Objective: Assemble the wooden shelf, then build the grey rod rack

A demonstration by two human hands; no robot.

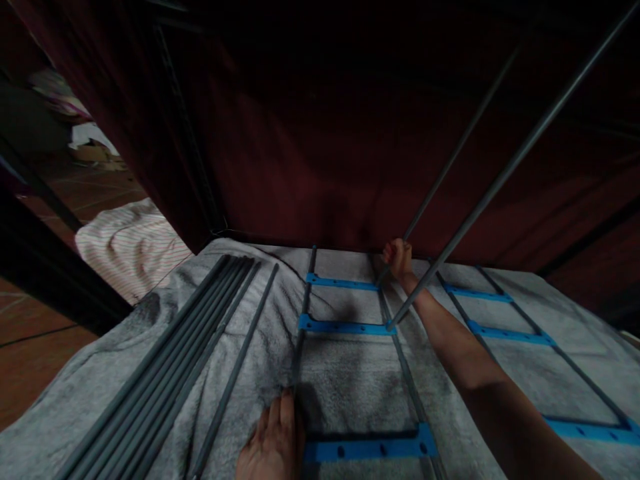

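Right hand grips a rod [435, 187] above the frame [346, 328]

The frame, grey rails [410, 380] joined by blue bars [367, 450], lies flat on a grey blanket [60, 407]. The right hand [399, 259] is closed around the rod, whose lower end is at or near the right end of the frame's farthest bar. A second rod [503, 180] rises from the right end of the frame's middle bar, leaning right and crossing in front of the right forearm. The left hand [273, 437] lies at the frame's left rail, fingers close together; whether it pinches the rail cannot be told.

Left of the frame are a single loose rod [238, 367] and, beyond it, a row of loose rods [173, 360]. Another frame [510, 333] lies to its right. A dark red curtain [320, 147] hangs close behind the frame, blocking the far side. Well left of the frame, past a dark beam [60, 267], are a striped cloth [133, 243] and a box [93, 153] on the floor [30, 353].
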